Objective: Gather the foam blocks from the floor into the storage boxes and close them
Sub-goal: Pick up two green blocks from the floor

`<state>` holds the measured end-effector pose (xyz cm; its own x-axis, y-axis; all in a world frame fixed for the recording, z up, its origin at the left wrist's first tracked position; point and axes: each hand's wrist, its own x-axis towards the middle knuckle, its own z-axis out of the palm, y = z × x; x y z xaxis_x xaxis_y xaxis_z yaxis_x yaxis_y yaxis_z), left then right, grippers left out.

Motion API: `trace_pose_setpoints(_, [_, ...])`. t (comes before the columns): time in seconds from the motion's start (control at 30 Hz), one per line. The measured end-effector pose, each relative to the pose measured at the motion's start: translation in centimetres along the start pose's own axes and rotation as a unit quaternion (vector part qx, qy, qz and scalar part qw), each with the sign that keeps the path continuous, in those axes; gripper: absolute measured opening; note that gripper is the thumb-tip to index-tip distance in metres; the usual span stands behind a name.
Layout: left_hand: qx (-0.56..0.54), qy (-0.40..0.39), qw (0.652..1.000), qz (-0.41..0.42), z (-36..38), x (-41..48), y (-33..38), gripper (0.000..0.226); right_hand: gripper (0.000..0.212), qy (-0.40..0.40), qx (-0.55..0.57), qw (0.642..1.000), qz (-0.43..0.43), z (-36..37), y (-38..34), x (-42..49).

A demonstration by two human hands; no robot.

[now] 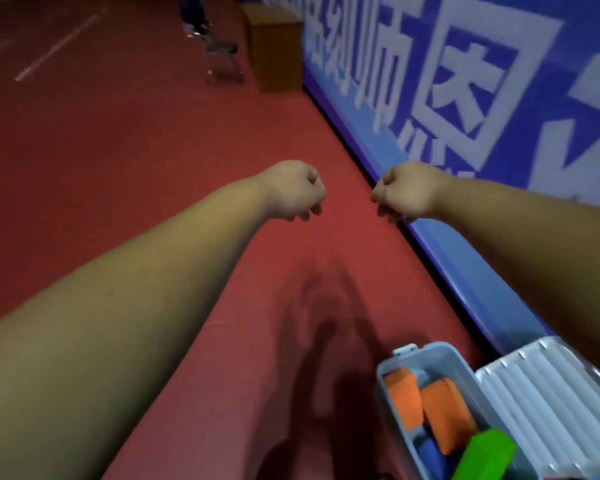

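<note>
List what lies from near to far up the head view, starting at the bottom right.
Open storage box holding foam blocks → left hand and right hand, level with each other, fingers curled into empty fists → wooden cabinet by the wall.

At five o'clock, the pale blue plastic storage box (437, 356) looks smooth and glossy; the orange foam blocks (447, 414) inside are matt, as is the red floor (153, 133).
</note>
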<state>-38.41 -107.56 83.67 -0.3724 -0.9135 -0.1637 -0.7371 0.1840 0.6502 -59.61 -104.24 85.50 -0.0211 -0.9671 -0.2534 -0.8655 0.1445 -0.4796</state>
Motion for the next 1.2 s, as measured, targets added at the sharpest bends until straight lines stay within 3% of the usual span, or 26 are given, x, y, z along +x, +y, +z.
trace_pose_setpoints(0.3, [-0.015, 0.136, 0.964, -0.227, -18.4, -24.2, -29.6, 0.022, 0.025, -0.148, -0.032, 0.966, -0.210, 23.1, -35.4, 1.4])
trace_pose_setpoints(0.5, [-0.042, 0.206, 0.920, -0.331, -24.7, -38.9, -41.6, 0.025, 0.022, -0.231, -0.037, 0.919, -0.317, 35.7, -53.4, -3.9])
trace_pose_setpoints(0.83, [-0.135, 0.237, 0.868, -0.414, -25.3, -49.4, -50.2, 0.023, 0.017, -0.322, -0.116, 0.849, -0.401, 46.4, -65.5, -8.2])
trace_pose_setpoints(1.07, [-0.177, 0.254, 0.816, -0.488, -25.8, -53.4, -55.9, 0.022, 0.019, -0.377, -0.135, 0.799, -0.448, 54.0, -72.5, -7.2])
trace_pose_setpoints(1.2, [-0.176, 0.269, 0.770, -0.552, -26.7, -55.4, -59.6, 0.023, 0.016, -0.424, -0.141, 0.770, -0.456, 58.6, -76.3, -5.4])
